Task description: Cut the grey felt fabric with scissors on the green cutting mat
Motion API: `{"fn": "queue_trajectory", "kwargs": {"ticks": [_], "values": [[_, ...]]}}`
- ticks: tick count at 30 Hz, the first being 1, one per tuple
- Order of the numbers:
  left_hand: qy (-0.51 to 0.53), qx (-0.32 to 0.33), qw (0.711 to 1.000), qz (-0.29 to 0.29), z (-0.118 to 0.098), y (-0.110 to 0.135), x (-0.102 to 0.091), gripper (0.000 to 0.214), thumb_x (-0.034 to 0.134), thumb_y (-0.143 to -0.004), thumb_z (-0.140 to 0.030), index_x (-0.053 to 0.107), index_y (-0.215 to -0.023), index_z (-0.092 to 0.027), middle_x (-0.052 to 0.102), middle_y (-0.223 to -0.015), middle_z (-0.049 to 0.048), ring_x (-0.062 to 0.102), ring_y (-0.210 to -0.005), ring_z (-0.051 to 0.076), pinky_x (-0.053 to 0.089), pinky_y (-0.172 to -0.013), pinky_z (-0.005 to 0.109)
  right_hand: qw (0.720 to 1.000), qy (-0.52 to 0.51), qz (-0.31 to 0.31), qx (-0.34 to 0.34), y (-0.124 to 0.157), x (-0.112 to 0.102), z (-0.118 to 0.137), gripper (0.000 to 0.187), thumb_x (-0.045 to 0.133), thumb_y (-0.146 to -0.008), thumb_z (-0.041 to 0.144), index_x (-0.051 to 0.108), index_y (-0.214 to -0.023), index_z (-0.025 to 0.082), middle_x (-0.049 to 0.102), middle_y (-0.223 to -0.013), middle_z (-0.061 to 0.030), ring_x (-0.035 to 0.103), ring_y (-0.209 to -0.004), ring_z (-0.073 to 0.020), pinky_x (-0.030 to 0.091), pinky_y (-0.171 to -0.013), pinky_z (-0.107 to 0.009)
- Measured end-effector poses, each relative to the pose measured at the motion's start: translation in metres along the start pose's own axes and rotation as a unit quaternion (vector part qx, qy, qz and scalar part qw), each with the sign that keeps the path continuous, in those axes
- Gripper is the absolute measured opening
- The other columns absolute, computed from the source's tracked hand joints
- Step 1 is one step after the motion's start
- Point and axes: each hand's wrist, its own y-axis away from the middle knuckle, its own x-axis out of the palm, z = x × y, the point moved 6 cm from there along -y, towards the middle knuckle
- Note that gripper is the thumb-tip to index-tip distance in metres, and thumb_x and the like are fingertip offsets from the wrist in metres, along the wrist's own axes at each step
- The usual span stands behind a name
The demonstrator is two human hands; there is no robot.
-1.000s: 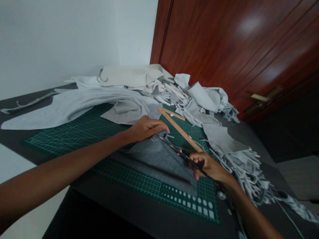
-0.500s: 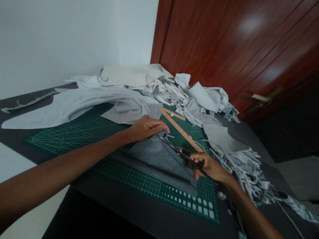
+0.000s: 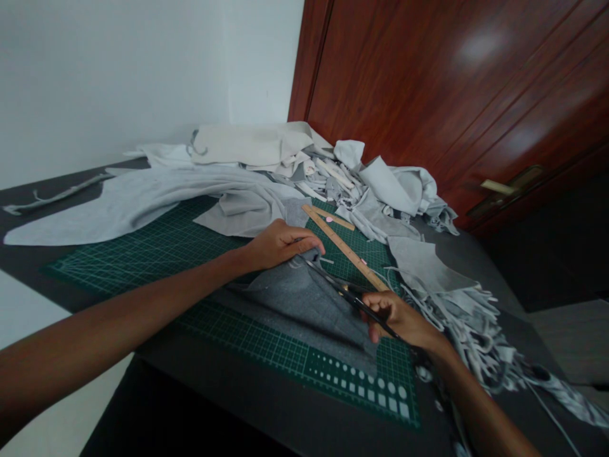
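Presently the dark grey fabric lies on the near-right part of the green cutting mat, with one fold running across it. The scissors lie along its right edge, tips pointing far-left. The right hand is closed around the scissor handles. The left hand has its fingers bent down onto the far corner of the cloth, just beside the blade tips; whether it pinches or merely pins the corner cannot be told.

Assessment: the cut would go best with the cloth kept taut between the two hands, the lower blade kept on the mat, and the left fingertips held clear of the blade tips, which are very close.

Count:
- One piece of dark grey fabric under the hands.
- One pair of scissors.
- One cutting mat.
- Two wooden rulers: the long ruler just right of the scissors and the short ruler beyond it.
- One heap of pale fabric at the far side.
- One tangle of cut strips at the right, too many to count.

All of it rests on a dark surface, with a wooden door behind at the far right.
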Motion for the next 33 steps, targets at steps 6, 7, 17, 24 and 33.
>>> {"fn": "queue_trajectory", "kwargs": {"ticks": [6,7,17,24,33], "values": [[0.006,-0.005,1.0,0.001,0.003,0.0,0.0,0.045,0.045,-0.101,-0.043,0.078,-0.091,-0.014,0.068,-0.06,-0.0002,0.053,-0.051,0.006,0.035,-0.05,0.015,1.0,0.007,-0.005,0.0,-0.001,0.0,0.003,0.048,0.08,-0.071,0.057,0.052,-0.069,0.019,0.058,-0.056,0.0041,0.051,-0.05,-0.0113,0.027,-0.049,-0.022],[0.006,-0.005,1.0,0.002,0.003,0.0,0.0,0.044,0.045,-0.101,-0.043,0.078,-0.091,-0.014,0.068,-0.061,0.0002,0.054,-0.051,0.006,0.035,-0.051,0.015,1.0,0.008,-0.004,0.002,-0.001,0.0,0.003,0.048,0.08,-0.07,0.057,0.051,-0.069,0.019,0.059,-0.057,0.0039,0.051,-0.051,-0.0114,0.028,-0.049,-0.022],[0.015,-0.005,1.0,-0.01,0.003,0.0,0.003,0.045,0.045,-0.101,-0.042,0.078,-0.087,-0.014,0.069,-0.061,-0.0003,0.047,-0.044,0.005,0.033,-0.047,0.016,1.0,0.005,-0.009,-0.004,-0.001,0.0,0.003,0.047,0.077,-0.073,0.06,0.053,-0.071,0.019,0.059,-0.056,0.0037,0.05,-0.05,-0.0111,0.027,-0.049,-0.021],[0.047,-0.034,0.998,-0.015,0.004,0.0,0.004,0.045,0.046,-0.1,-0.043,0.078,-0.086,-0.014,0.07,-0.063,0.0005,0.053,-0.051,0.006,0.036,-0.051,0.016,1.0,0.002,-0.009,0.006,0.0,0.0,0.002,0.045,0.081,-0.071,0.055,0.053,-0.072,0.019,0.061,-0.058,0.0033,0.052,-0.052,-0.0117,0.028,-0.049,-0.021],[0.18,-0.103,0.978,-0.007,0.016,-0.002,0.017,0.052,0.048,-0.096,-0.054,0.077,-0.088,-0.011,0.075,-0.078,0.0065,0.064,-0.066,0.011,0.047,-0.06,0.018,1.0,0.001,-0.013,0.015,-0.001,0.001,0.002,0.048,0.078,-0.072,0.06,0.051,-0.073,0.02,0.061,-0.056,0.0031,0.051,-0.05,-0.012,0.025,-0.049,-0.022]]}}
